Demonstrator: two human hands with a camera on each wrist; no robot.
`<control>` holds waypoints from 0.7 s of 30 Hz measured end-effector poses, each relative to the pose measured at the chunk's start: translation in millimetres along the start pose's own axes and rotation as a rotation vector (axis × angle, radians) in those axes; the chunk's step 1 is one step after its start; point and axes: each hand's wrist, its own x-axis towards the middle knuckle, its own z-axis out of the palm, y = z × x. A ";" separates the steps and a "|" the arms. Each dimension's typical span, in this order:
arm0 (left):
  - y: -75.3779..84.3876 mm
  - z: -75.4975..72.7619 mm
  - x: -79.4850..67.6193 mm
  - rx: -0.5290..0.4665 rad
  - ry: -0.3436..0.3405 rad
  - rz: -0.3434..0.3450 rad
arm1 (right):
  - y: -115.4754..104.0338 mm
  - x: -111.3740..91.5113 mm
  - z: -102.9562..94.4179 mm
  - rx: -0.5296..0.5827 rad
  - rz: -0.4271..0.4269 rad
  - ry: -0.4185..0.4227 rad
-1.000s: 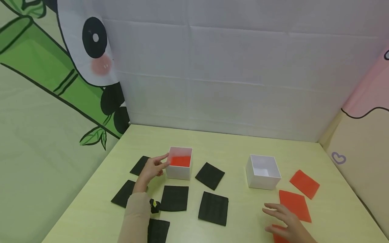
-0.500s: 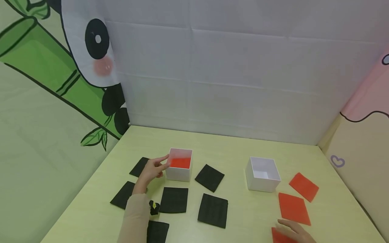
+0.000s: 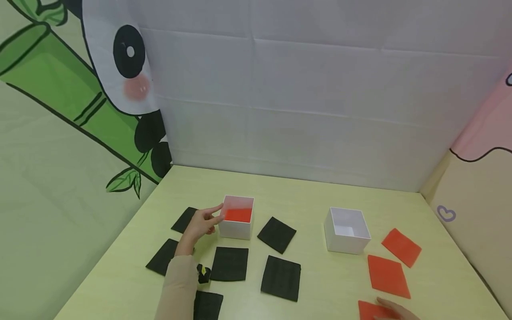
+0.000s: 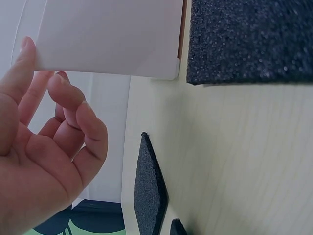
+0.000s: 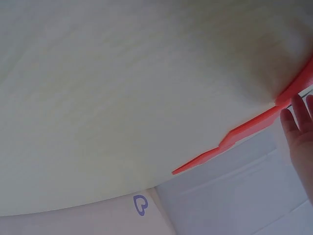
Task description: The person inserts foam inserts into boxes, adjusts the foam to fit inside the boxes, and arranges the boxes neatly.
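Note:
My left hand [image 3: 201, 223] holds the left side of a white open-topped box [image 3: 235, 230], thumb and index finger at its rim. A red sheet [image 3: 238, 215] lies inside this box. The left wrist view shows the same hand [image 4: 58, 127] against the box's wall [image 4: 112, 34], its other fingers loosely bent. At the bottom right, my right hand [image 3: 398, 308] lies over the nearest red square [image 3: 370, 310], fingers mostly straight and partly covering it. In the right wrist view the fingertips of that hand [image 5: 301, 134] are right at the red piece's edge [image 5: 296, 88].
A second white box [image 3: 347, 242] stands to the right. Two other red squares [image 3: 388, 275] lie beyond my right hand. Several black foam squares [image 3: 281, 278] are spread about the left and middle of the table [image 3: 312, 284]. A white cloth backdrop [image 3: 296, 111] rises behind.
My right hand has moved down and toward the near right, from above the red squares onto the nearest one. My left hand stays at the box.

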 end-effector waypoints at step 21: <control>1.6 -0.5 -0.9 0.000 -0.001 -0.001 | -16.0 -6.6 -2.6 -0.122 -0.046 0.124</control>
